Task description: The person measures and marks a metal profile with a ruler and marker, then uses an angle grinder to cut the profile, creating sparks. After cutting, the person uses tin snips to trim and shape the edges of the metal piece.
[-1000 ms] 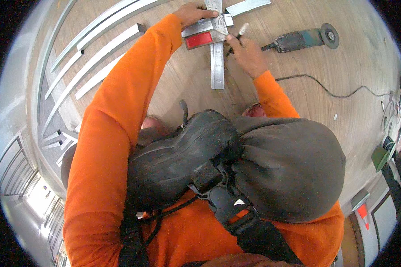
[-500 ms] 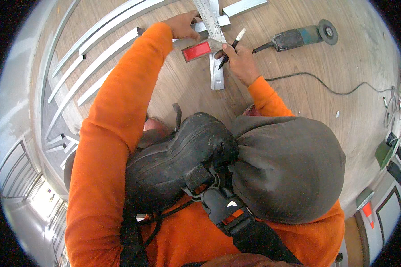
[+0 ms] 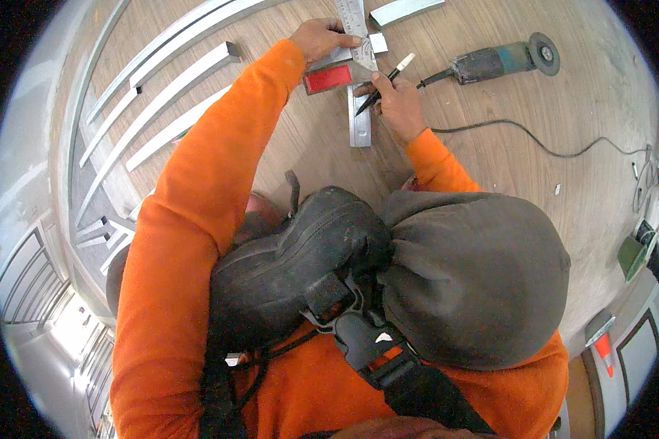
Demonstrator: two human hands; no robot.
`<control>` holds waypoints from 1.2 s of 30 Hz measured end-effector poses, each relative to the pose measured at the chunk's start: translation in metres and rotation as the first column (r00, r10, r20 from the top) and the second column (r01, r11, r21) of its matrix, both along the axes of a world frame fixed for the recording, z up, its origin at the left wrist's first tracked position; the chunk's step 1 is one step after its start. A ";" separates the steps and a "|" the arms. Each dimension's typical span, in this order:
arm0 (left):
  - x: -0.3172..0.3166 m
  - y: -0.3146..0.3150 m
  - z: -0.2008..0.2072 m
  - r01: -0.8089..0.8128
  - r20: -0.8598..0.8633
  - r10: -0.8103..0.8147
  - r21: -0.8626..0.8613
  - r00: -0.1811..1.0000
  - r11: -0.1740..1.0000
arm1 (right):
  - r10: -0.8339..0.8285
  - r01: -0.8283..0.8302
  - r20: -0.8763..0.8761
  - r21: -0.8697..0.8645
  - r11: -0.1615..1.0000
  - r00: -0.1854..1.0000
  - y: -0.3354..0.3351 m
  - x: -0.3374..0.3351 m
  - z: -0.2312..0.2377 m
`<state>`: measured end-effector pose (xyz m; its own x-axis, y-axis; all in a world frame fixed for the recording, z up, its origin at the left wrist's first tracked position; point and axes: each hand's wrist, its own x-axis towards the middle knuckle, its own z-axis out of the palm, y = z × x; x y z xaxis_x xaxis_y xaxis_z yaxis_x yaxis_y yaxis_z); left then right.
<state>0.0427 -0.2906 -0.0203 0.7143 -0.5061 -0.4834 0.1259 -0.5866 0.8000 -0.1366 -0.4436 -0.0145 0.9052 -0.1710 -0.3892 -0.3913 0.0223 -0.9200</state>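
A try square with a red handle (image 3: 328,79) and a marked steel blade (image 3: 350,16) lies across metal profile pieces on the floor. My left hand (image 3: 319,40) grips the blade, its thumb pressed on top; the other fingers are partly hidden. Between the fingers of my right hand (image 3: 401,108) is a black marker (image 3: 374,98), its dark tip down and its white end up. That hand's thumb and finger also touch the handle's corner. Under the square, a silver metal channel (image 3: 359,133) points toward me, and a short crosspiece (image 3: 378,43) sticks out to the right.
An angle grinder (image 3: 494,62) lies to the right, its cord (image 3: 520,126) running across the wood-look floor. Several long metal profiles (image 3: 165,91) are spread at the left. A cut profile (image 3: 406,10) lies at the far edge. At lower right stands an orange cone (image 3: 604,353).
My left hand has moved right, from the metal crosspiece onto the blade of the square. The square has turned slightly and shifted a little to the right. My right hand still holds the marker.
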 end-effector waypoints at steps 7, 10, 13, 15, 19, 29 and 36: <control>0.012 -0.004 -0.016 -0.033 -0.049 0.031 -0.041 0.998 0.999 | -0.009 0.009 0.007 0.029 1.000 1.000 -0.002 0.007 -0.003; 0.013 -0.004 -0.018 -0.049 -0.117 0.036 -0.110 0.992 0.993 | -0.120 0.120 -0.011 0.172 0.978 0.993 0.004 0.007 0.000; 0.011 -0.005 -0.020 -0.056 -0.090 0.046 -0.103 0.995 0.993 | -0.095 0.095 0.001 0.103 0.990 0.995 0.001 0.005 -0.007; 0.012 -0.003 -0.023 -0.055 -0.102 0.044 -0.105 0.994 0.993 | -0.094 0.094 -0.003 0.133 0.987 0.996 0.001 0.003 -0.003; 0.009 -0.008 -0.006 -0.040 -0.049 0.039 -0.021 0.998 0.999 | -0.132 0.088 -0.080 -0.410 0.908 0.988 -0.013 0.006 0.026; 0.004 -0.009 0.006 -0.010 0.012 0.009 0.021 1.000 1.000 | -0.151 0.289 0.395 -0.315 0.904 0.906 -0.047 0.033 0.032; 0.010 -0.010 -0.002 0.036 0.021 -0.036 0.030 0.999 0.999 | -0.024 0.211 0.428 -0.395 0.894 0.903 -0.042 0.045 0.021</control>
